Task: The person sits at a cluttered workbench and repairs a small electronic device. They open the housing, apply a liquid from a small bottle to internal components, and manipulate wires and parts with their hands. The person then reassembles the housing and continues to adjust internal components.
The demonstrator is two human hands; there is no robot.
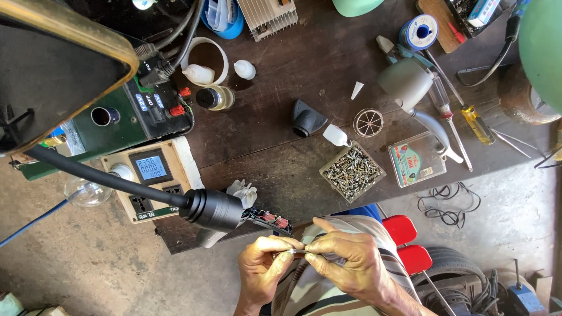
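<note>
Wires (300, 251), thin and pale, sit pinched between our left hand (266, 266) and right hand (345, 263), both closed on them just off the surface (281, 76) edge, over our lap. We judge a firm, steady pinch with short pulls suits them best. Beside them hangs the black plug (213, 209); farther off stands a box of screws (352, 171).

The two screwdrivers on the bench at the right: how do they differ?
The red-handled screwdriver has a clear handle with a red tip; the yellow-handled screwdriver has a yellow one. The red-handled one lies nearer the grey lamp head, the yellow-handled one farther right. Both lie flat on the wooden bench, slanted alike, away from both hands.
</note>
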